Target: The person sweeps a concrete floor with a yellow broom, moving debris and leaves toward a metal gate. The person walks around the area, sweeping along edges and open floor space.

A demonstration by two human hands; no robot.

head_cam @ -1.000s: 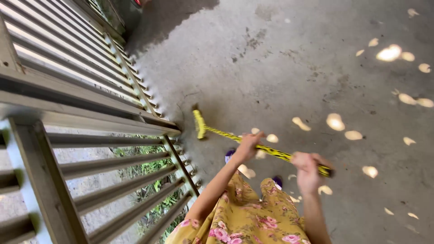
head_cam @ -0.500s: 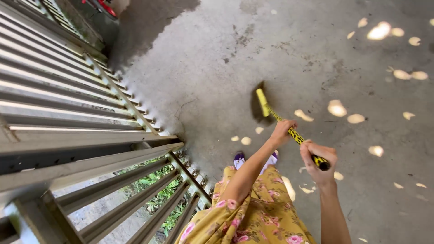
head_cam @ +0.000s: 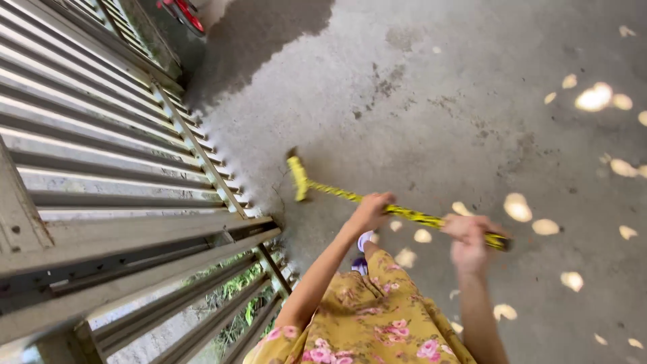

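The grey concrete floor [head_cam: 438, 87] is stained and cracked, dappled with bright spots of sunlight. A yellow broom head [head_cam: 297, 178] rests on it near the foot of a grey metal gate [head_cam: 101, 148].

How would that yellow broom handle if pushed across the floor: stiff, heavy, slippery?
Probably stiff: the broom shaft runs straight between left hand and right hand. Likely light, being thin. Its head should drag somewhat on the rough concrete floor.
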